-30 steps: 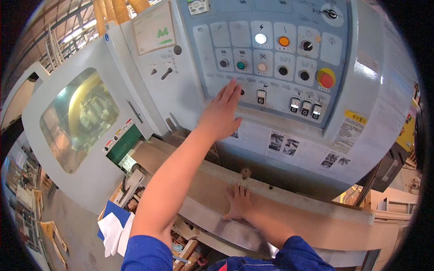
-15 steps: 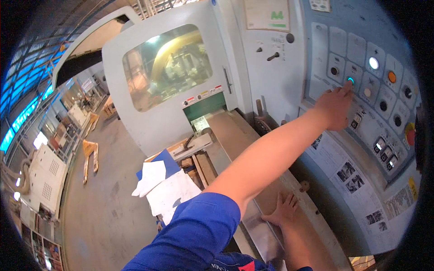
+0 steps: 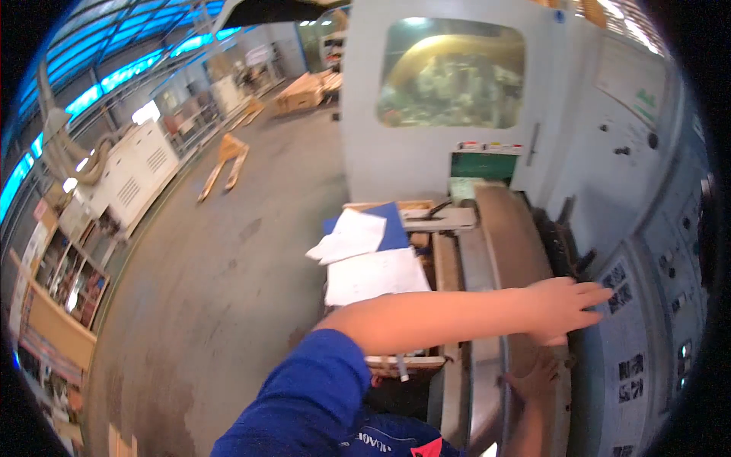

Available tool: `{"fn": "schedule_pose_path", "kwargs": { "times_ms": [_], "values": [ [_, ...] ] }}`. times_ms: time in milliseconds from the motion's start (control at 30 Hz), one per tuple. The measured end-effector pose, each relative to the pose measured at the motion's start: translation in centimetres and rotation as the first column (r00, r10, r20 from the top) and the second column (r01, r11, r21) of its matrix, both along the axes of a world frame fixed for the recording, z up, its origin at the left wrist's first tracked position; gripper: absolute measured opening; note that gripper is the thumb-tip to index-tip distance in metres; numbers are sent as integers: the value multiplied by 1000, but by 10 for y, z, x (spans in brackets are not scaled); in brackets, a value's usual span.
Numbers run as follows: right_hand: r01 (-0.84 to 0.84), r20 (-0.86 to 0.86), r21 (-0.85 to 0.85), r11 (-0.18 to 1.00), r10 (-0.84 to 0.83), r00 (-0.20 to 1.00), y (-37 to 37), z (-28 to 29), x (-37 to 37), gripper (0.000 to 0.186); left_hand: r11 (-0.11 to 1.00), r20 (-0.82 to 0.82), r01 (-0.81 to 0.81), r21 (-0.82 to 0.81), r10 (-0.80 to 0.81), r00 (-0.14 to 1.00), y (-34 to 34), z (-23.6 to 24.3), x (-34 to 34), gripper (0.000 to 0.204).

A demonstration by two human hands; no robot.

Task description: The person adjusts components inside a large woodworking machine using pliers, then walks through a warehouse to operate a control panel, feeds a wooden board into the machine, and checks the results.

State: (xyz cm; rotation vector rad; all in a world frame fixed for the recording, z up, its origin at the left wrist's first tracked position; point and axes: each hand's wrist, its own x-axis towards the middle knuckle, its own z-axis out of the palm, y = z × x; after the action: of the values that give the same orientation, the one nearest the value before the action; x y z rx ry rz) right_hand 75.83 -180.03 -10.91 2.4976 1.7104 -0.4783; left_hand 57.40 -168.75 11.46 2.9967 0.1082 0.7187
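Observation:
My left arm, in a blue sleeve, reaches across to the right. Its hand, my left hand, hovers with fingers apart over the long metal bed of a machine, holding nothing. Below and partly behind it, my right hand rests on the same bed, fingers spread and somewhat blurred. The bed leads back to a pale machine housing with a window and a green-backed opening. At the far right the control panel is partly cut off and blurred.
White paper sheets and a blue folder lie left of the bed, on a wooden-edged crate. Printed sheets hang on the panel at right. A yellow pallet jack, wooden crates and a white machine stand across the floor.
My left hand has left a lit button on the control panel and come down over the bed. The view has turned left. My right hand stays on the bed.

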Motion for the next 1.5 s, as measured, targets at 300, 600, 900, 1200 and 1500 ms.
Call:
{"fn": "schedule_pose_path", "kwargs": {
  "times_ms": [300, 600, 900, 1200, 1500],
  "values": [
    [170, 191, 86, 982, -184, 964, -6, -20, -30, 106, 73, -122, -719, -691, 969, 215, -175, -120, -445, 56],
    [-136, -74, 727, 674, 273, 959, 25, 0, -313, 45, -648, -911, -683, -337, 407, 63, -518, -408, -709, 87],
    [-338, -99, 717, 610, 569, 816, 74, 53, -589, 36, -614, -806, -630, -475, 591, 31, -403, -385, -859, 77],
    [-228, -271, 722, 653, 570, 775, 190, -2, -731, 31, -595, -737, -581, -556, 675, 14, -219, -374, -1008, 65],
    [-276, -322, 677, 682, 612, 722, 425, -9, -848, 33, -895, -927, -274, -351, 374, -34, -128, -456, -1116, 50]
  ]
}}
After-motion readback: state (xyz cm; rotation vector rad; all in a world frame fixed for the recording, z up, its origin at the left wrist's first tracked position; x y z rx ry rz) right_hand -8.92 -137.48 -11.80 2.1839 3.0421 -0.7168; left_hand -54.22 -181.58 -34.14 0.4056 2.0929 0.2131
